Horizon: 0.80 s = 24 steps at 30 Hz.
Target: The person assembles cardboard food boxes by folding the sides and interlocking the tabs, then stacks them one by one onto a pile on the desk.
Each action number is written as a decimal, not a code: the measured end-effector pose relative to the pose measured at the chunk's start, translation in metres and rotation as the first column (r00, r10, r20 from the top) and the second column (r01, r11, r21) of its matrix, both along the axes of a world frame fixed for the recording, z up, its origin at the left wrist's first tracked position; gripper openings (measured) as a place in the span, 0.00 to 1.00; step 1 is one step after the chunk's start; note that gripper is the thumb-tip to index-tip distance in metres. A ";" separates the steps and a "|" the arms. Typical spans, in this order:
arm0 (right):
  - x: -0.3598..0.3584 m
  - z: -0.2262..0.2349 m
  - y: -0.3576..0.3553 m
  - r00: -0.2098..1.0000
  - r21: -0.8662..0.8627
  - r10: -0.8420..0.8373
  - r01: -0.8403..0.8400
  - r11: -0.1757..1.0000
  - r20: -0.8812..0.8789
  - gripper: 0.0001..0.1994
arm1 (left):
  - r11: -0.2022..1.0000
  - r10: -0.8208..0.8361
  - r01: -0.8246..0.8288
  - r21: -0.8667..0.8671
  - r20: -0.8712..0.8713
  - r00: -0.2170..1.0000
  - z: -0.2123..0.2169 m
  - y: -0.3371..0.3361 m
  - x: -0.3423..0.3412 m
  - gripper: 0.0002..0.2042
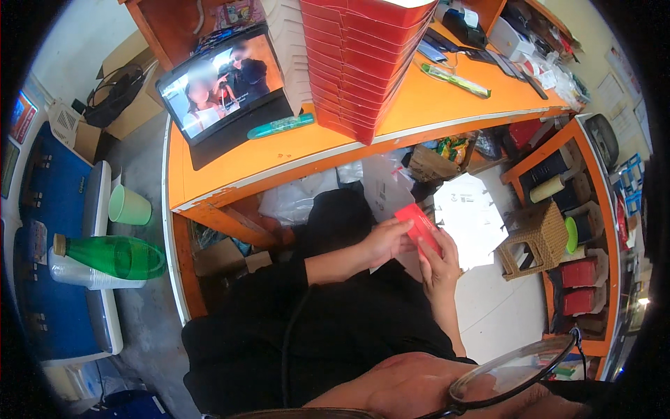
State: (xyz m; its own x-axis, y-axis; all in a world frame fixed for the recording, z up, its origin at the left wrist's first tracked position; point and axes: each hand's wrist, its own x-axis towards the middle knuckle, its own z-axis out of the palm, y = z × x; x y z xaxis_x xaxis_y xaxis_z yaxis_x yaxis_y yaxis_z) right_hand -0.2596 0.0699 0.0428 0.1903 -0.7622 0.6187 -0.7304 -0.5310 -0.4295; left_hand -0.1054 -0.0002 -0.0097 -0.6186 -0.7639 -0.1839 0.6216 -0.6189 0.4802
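Note:
Over my lap, my left hand (385,241) and my right hand (440,267) both grip a small red card piece (419,225), which looks like part of a folding carton. The left thumb and fingers pinch its near left side. My right fingers close on its lower right edge. Just right of the hands lie flat white carton blanks (469,218) with cut edges and small dark print. A pale upright sheet (386,187) stands behind the left hand. How far the red piece joins the white card below it is hidden by the hands.
A tall stack of red food boxes (363,66) stands on the orange counter (258,170), beside a propped tablet (223,87) playing a video. A green bottle (115,257) and a green cup (130,205) are left. A woven tissue-box holder (536,239) sits right, near the shelves.

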 end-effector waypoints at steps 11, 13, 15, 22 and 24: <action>0.011 -0.035 0.006 0.985 0.136 -0.164 0.156 0.978 0.048 0.21 | 0.974 -0.004 0.064 -0.217 0.268 0.963 -0.021 0.013 -0.015 0.17; 0.013 -0.028 0.012 0.867 0.318 -0.236 0.096 0.943 0.439 0.21 | 0.908 0.107 0.064 -0.413 0.378 0.920 -0.019 0.011 -0.007 0.17; 0.006 -0.033 0.011 0.600 0.436 -0.352 0.006 0.900 0.718 0.22 | 0.844 0.060 0.248 -0.475 0.544 0.837 -0.015 0.005 0.015 0.17; -0.036 -0.085 0.009 0.741 0.420 -0.272 -0.015 0.908 0.614 0.11 | 0.643 -0.211 0.634 -0.429 0.697 0.685 -0.049 0.032 0.042 0.20; -0.031 -0.067 0.015 0.852 0.466 -0.274 0.041 0.884 0.446 0.08 | 0.596 -0.267 0.703 -0.389 0.730 0.630 -0.061 0.035 0.042 0.21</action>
State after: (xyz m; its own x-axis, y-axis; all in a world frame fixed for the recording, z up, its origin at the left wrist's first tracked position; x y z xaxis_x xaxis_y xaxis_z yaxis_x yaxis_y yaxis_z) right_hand -0.2903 0.0846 -0.0243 -0.1922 -0.9601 0.2030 -0.4197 -0.1066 -0.9014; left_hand -0.0638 0.0349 -0.0710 -0.8656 -0.4293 -0.2578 -0.2026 -0.1707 0.9643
